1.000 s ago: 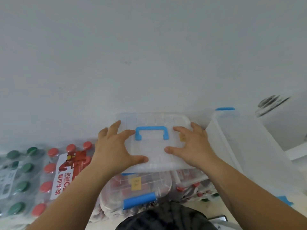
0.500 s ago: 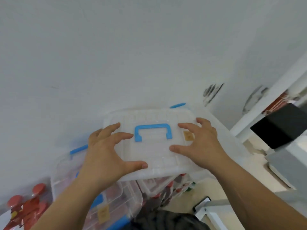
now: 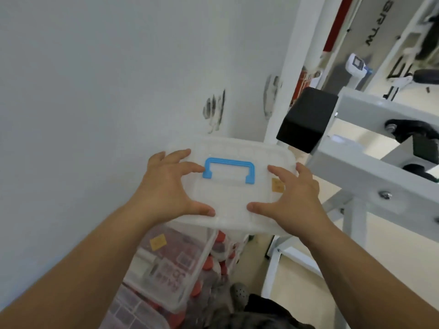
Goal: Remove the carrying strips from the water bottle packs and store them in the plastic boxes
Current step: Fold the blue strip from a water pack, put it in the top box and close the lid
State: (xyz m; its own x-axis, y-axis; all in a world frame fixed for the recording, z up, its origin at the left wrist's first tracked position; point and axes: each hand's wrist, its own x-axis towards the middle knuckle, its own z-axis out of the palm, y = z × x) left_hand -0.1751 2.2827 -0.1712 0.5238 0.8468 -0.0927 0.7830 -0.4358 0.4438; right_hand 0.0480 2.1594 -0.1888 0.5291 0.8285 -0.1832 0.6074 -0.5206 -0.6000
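I hold a small translucent plastic box (image 3: 234,205) with a blue handle (image 3: 229,169) on its lid, up in front of the white wall. My left hand (image 3: 166,188) grips its left side and my right hand (image 3: 297,198) grips its right side, fingers curved over the lid and thumbs near the front edge. Below it stands a larger clear box (image 3: 171,264) holding red printed strips. Red-capped water bottles (image 3: 219,255) in a pack show just right of that box, partly hidden.
A grey metal frame (image 3: 370,169) with a black pad (image 3: 308,119) stands close on the right. The white wall (image 3: 95,91) with dark scuff marks fills the left. Beige floor (image 3: 297,281) and my shoe (image 3: 238,290) lie below.
Both hands have carried the small box to the right and my view has swung with it. The bottle packs on the left have left the view and the grey frame has come in.
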